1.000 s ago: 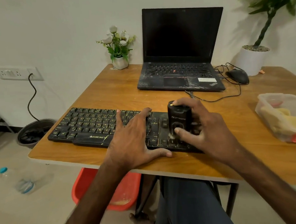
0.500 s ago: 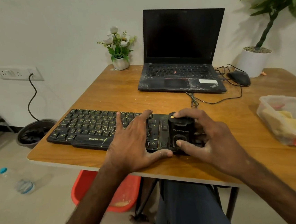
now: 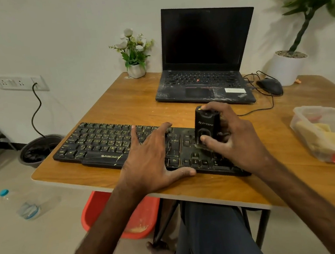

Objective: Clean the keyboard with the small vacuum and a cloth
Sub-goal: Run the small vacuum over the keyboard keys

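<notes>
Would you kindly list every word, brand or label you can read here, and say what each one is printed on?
"ZEBRONICS": front edge of the keyboard.
"Ctrl", "Enter": keys on that keyboard.
"ThinkPad": slanted, on the palm rest of the laptop.
Too blurred to read: the logo on the small vacuum, the white sticker on the laptop, and the other key legends.

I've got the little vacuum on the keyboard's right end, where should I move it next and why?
Probably a short stroke toward you over the arrow keys: your right hand holds the small vacuum upright just behind them, and they look dusty.
</notes>
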`<state>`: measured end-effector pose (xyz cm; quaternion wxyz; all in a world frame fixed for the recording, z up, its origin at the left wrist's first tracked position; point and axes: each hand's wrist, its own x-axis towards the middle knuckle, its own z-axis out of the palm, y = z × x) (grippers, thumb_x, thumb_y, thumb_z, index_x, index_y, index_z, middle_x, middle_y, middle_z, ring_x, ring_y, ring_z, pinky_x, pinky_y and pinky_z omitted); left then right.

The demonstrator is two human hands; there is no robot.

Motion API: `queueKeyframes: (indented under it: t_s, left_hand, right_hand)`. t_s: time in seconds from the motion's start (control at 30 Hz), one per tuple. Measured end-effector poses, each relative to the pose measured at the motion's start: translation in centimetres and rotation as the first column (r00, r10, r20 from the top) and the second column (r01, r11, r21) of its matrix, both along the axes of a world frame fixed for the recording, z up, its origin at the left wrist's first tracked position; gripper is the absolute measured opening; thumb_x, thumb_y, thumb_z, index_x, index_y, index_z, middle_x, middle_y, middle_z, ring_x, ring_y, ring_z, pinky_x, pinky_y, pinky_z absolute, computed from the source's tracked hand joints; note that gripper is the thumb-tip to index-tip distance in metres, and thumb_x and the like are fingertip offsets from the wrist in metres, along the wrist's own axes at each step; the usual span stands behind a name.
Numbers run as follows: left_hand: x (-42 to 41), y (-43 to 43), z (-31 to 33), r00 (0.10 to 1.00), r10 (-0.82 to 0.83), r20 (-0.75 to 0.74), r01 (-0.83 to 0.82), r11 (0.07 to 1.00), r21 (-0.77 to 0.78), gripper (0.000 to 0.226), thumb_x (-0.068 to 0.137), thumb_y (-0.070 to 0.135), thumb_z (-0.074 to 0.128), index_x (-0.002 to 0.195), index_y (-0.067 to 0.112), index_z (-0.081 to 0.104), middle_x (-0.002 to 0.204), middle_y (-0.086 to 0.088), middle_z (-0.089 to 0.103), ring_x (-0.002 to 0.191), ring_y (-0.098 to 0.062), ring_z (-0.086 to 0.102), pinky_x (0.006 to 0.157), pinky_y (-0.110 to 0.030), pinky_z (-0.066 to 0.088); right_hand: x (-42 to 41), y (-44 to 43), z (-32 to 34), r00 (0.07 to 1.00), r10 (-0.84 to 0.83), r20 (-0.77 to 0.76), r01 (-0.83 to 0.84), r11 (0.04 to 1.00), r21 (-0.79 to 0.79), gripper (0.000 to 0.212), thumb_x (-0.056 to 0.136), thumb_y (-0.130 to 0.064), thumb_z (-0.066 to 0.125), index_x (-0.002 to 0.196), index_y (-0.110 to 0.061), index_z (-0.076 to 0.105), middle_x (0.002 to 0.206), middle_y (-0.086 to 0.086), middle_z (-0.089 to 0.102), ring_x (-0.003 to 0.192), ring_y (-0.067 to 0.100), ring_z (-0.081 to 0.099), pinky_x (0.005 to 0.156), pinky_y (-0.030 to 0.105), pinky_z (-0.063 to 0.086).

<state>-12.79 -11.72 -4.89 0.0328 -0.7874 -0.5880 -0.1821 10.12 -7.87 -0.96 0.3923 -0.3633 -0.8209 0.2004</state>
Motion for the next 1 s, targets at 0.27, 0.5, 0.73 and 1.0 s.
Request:
queueKeyframes:
  t_s: [0.27, 0.5, 0.73, 1.0]
  left_hand:
    - [0.0, 0.0, 0.1, 1.0, 0.004, -0.014, -0.004, 1.0, -0.001, 0.124, 0.069, 0.1, 0.035, 0.155, 0.017, 0.001, 0.158, -0.002, 0.037, 0.145, -0.012, 0.036, 0.121, -0.063, -0.004]
    - [0.0, 0.1, 0.1, 1.0, 0.0, -0.009, 0.0, 1.0, -0.016, 0.123, 0.069, 0.1, 0.033, 0.155, 0.018, -0.001, 0.161, -0.001, 0.032, 0.147, -0.013, 0.033, 0.121, -0.064, -0.006]
    - [0.0, -0.1, 0.0, 1.0, 0.017, -0.012, -0.017, 1.0, 0.012, 0.126, 0.066, 0.102, 0.033, 0.155, 0.018, -0.001, 0.159, -0.002, 0.036, 0.146, -0.014, 0.036, 0.121, -0.064, -0.006]
    - [0.0, 0.0, -0.1, 0.998, 0.058, -0.022, -0.058, 0.998, 0.014, 0.136, 0.06, 0.105, 0.033, 0.157, 0.013, 0.006, 0.159, -0.003, 0.035, 0.145, -0.015, 0.036, 0.12, -0.063, -0.009]
  right_hand:
    - [-0.7, 1.2, 0.0, 0.999, -0.002, 0.052, -0.001, 0.998, 0.064, 0.065, 0.085, -0.018, 0.074, 0.135, -0.038, 0.037, 0.118, -0.008, 0.057, 0.096, 0.013, 0.067, 0.069, 0.021, 0.06]
    - [-2.0, 0.1, -0.3, 0.987, 0.162, -0.007, -0.162, 0.987, -0.02, 0.063, 0.084, -0.017, 0.076, 0.131, -0.038, 0.041, 0.114, -0.012, 0.059, 0.092, 0.006, 0.067, 0.066, 0.019, 0.058]
    - [-1.8, 0.4, 0.3, 0.995, 0.071, -0.069, -0.072, 0.997, -0.019, 0.063, 0.082, -0.016, 0.077, 0.131, -0.034, 0.042, 0.116, -0.016, 0.056, 0.094, 0.005, 0.066, 0.067, 0.017, 0.057]
    - [-2.4, -0.1, 0.2, 0.988, 0.156, -0.004, -0.156, 0.987, 0.028, 0.061, 0.084, -0.018, 0.076, 0.131, -0.035, 0.041, 0.112, -0.022, 0.053, 0.095, 0.005, 0.066, 0.066, 0.015, 0.056]
